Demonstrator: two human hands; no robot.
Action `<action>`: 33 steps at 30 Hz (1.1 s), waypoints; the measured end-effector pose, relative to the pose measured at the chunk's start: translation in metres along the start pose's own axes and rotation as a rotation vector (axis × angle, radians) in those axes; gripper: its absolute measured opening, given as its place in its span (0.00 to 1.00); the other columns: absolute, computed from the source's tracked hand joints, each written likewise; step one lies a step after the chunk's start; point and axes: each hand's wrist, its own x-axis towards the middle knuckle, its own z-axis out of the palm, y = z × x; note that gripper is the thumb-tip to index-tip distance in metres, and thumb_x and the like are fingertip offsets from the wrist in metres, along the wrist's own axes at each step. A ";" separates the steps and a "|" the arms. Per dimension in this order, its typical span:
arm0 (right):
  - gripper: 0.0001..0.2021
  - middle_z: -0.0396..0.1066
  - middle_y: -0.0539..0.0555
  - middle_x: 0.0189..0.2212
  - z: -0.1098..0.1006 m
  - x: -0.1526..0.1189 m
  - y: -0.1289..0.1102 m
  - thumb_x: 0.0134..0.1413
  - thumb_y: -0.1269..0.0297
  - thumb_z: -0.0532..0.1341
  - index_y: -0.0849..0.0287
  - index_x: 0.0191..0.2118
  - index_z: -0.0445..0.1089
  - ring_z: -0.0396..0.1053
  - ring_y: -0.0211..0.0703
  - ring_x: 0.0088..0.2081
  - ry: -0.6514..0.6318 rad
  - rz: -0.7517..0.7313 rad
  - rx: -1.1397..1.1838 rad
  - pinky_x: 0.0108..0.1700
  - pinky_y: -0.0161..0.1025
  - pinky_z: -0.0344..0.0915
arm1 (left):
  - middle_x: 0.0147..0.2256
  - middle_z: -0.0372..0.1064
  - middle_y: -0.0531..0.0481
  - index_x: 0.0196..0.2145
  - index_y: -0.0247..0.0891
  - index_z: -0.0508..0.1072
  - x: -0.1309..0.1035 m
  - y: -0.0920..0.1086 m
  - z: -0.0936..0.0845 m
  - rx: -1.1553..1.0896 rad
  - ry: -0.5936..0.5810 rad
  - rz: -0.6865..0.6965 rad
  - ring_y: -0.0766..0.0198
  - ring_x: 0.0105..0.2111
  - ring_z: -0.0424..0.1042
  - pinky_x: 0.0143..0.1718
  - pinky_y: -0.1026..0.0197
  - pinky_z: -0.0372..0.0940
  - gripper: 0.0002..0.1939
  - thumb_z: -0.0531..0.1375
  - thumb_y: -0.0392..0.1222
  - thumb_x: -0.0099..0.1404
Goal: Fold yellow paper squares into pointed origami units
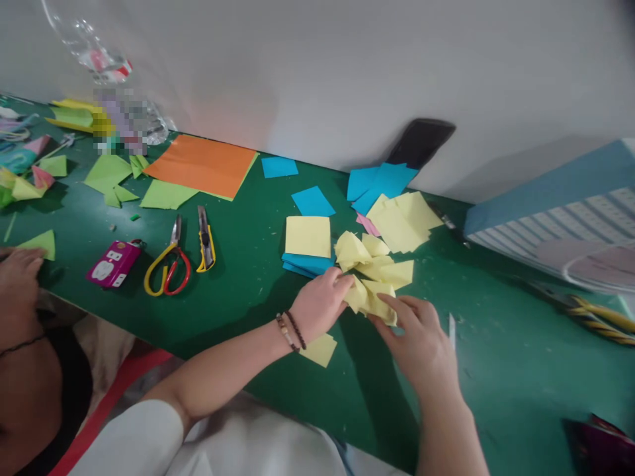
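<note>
Between my two hands is a folded yellow paper piece [370,299], low over the green table [238,330]. My left hand [322,301], with beaded bracelets on its wrist, pinches the left end of it. The fingers of my right hand [417,327] are closed on its right end. More folded yellow papers [380,261] lie just beyond my hands. A square yellow stack [307,236] rests on blue sheets [305,264] beyond my left hand. One yellow sheet [321,350] lies partly behind my left wrist.
Scissors [173,261], a yellow cutter [205,244] and a purple box [115,264] lie left. Orange paper [206,162] and a dark phone [419,142] are near the wall. Pliers [590,311] and a calendar [555,205] stand right. Another person's hand [20,281] is far left.
</note>
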 end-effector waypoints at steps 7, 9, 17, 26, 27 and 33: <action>0.17 0.68 0.59 0.43 -0.003 -0.006 -0.002 0.60 0.54 0.57 0.55 0.51 0.69 0.69 0.42 0.30 -0.024 0.017 0.064 0.26 0.37 0.66 | 0.47 0.65 0.42 0.52 0.36 0.63 -0.001 -0.001 -0.001 0.136 0.019 0.006 0.54 0.43 0.71 0.35 0.59 0.66 0.19 0.60 0.42 0.65; 0.18 0.69 0.59 0.43 -0.007 -0.008 -0.004 0.60 0.53 0.58 0.55 0.51 0.68 0.67 0.40 0.28 -0.032 0.029 0.110 0.27 0.38 0.67 | 0.46 0.65 0.43 0.50 0.37 0.64 -0.003 -0.003 -0.002 0.122 0.024 -0.001 0.54 0.43 0.71 0.35 0.59 0.66 0.20 0.63 0.45 0.63; 0.17 0.71 0.57 0.37 -0.027 -0.004 0.006 0.58 0.52 0.59 0.54 0.49 0.71 0.67 0.42 0.27 0.031 0.313 0.224 0.36 0.43 0.68 | 0.44 0.66 0.45 0.45 0.36 0.66 -0.007 -0.002 -0.015 0.089 0.012 -0.038 0.54 0.41 0.72 0.34 0.59 0.67 0.20 0.68 0.42 0.58; 0.28 0.74 0.59 0.36 0.009 0.043 0.041 0.47 0.49 0.58 0.58 0.52 0.71 0.68 0.48 0.30 -0.181 0.478 0.173 0.35 0.47 0.66 | 0.43 0.67 0.49 0.44 0.39 0.66 -0.032 0.002 -0.052 0.010 0.123 -0.037 0.62 0.36 0.72 0.36 0.60 0.70 0.18 0.67 0.38 0.58; 0.27 0.74 0.59 0.34 0.010 0.045 0.041 0.46 0.49 0.58 0.58 0.50 0.72 0.68 0.48 0.30 -0.176 0.476 0.163 0.35 0.47 0.66 | 0.43 0.67 0.49 0.44 0.39 0.66 -0.040 0.001 -0.056 -0.024 0.137 -0.037 0.64 0.34 0.72 0.35 0.61 0.70 0.18 0.67 0.37 0.58; 0.22 0.74 0.63 0.41 -0.006 0.052 0.033 0.53 0.54 0.56 0.58 0.51 0.71 0.70 0.53 0.36 -0.084 0.353 0.018 0.38 0.48 0.66 | 0.44 0.67 0.50 0.45 0.42 0.67 -0.087 -0.015 -0.068 -0.199 0.199 -0.112 0.72 0.26 0.65 0.30 0.65 0.67 0.14 0.62 0.35 0.62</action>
